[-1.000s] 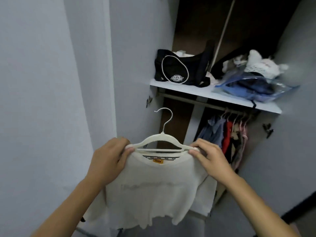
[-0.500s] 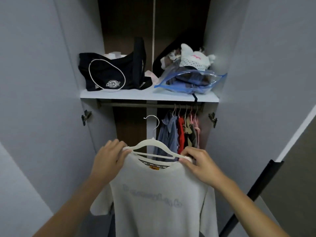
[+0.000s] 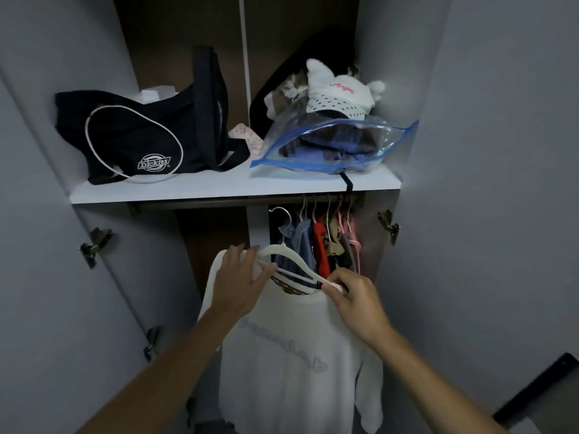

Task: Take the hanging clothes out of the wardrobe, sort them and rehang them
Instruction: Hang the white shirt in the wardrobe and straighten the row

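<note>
White T-shirt on its hanger, held up to the open wardrobe for rehanging.

Head view: the left hand [image 3: 239,281] grips the left shoulder of the white hanger [image 3: 283,250] through the white T-shirt [image 3: 291,349], fingers curled over it; the right hand [image 3: 355,297] pinches the hanger's right tip. The shirt hangs at 6 o'clock, its metal hook [image 3: 282,214] just under the rail [image 3: 219,202], beside the hung clothes [image 3: 319,242] at 12 o'clock. To do this well, I judge: lift the hook over the rail left of those clothes, keeping the shoulders seated. Compared with half a second ago, the hanger is tilted, right end lower, and the hook is nearer the rail.
</note>
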